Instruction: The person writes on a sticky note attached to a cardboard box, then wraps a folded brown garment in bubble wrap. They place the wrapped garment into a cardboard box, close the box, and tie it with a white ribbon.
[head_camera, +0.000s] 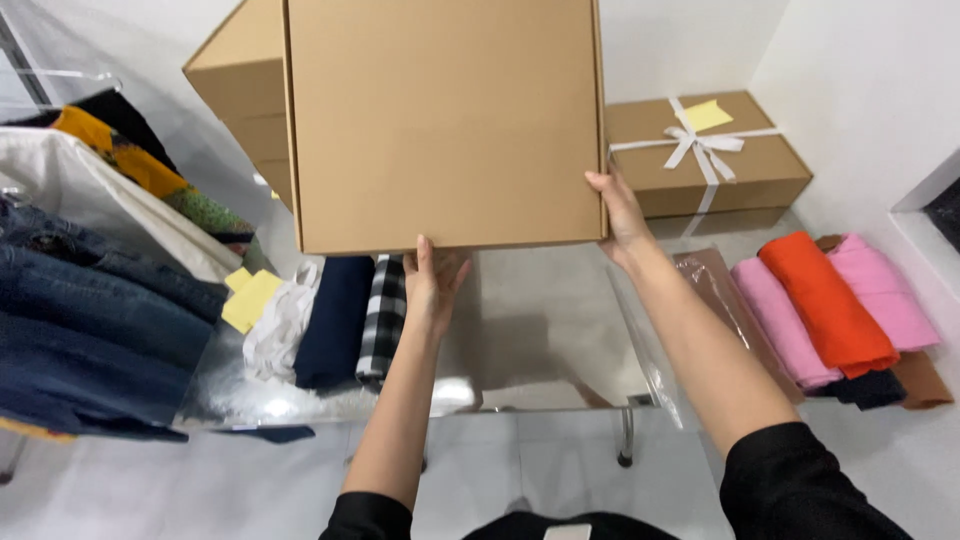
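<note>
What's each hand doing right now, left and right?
Left hand: holding the flat cardboard box by its bottom edge.
Right hand: gripping the same box at its right edge.

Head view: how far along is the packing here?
Done: one box is tied with white ribbon. In hand: the left hand and right hand hold a plain cardboard box above the table. Left: folded clothes and pink and orange rolls lie unpacked.

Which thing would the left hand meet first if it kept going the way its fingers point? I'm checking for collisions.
The left hand points up into the big cardboard box and already touches its lower edge, so the box comes first.
</note>
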